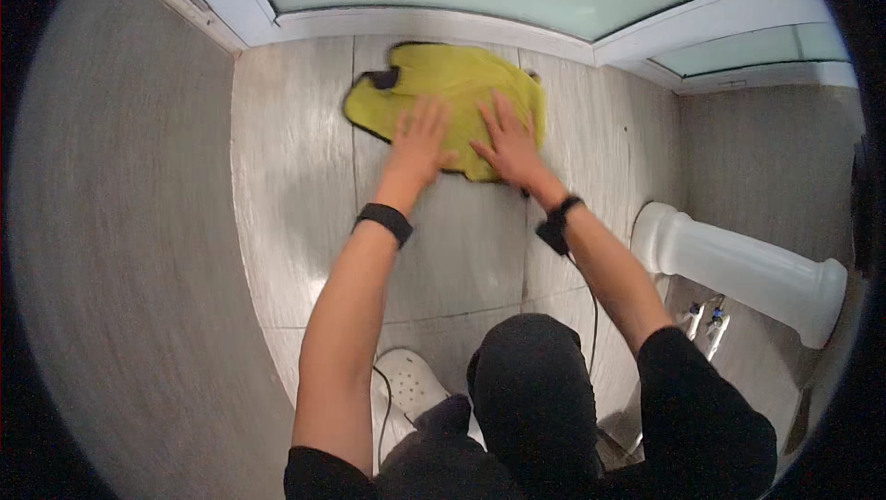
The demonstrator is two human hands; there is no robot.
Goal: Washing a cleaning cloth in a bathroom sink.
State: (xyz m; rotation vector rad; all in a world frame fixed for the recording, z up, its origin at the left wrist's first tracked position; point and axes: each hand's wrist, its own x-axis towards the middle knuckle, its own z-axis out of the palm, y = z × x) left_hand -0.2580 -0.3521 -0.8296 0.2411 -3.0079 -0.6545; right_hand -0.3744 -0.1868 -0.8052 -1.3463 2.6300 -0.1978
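Observation:
A yellow-green cloth (461, 76) with dark edging lies spread on the tiled floor (295, 149), its outline bunched and uneven. Flat on its near left part rests my left hand (423, 142), fingers stretched forward and slightly blurred. My right hand (510, 142) presses on the cloth's right part with the fingers spread. Neither hand grips the fabric; both palms face down. A dark band (386, 221) circles my left wrist, and a dark strap with a small box (559, 225) sits on my right wrist, a thin cable trailing from it.
Beyond the cloth stands a white-framed frosted glass door (443, 22). Grey tiled walls rise at left (138, 205) and right. A white pedestal (738, 265) stands at the right, with pipes and valves (711, 315) beside it. My knee (533, 380) and white clog (411, 380) are near me.

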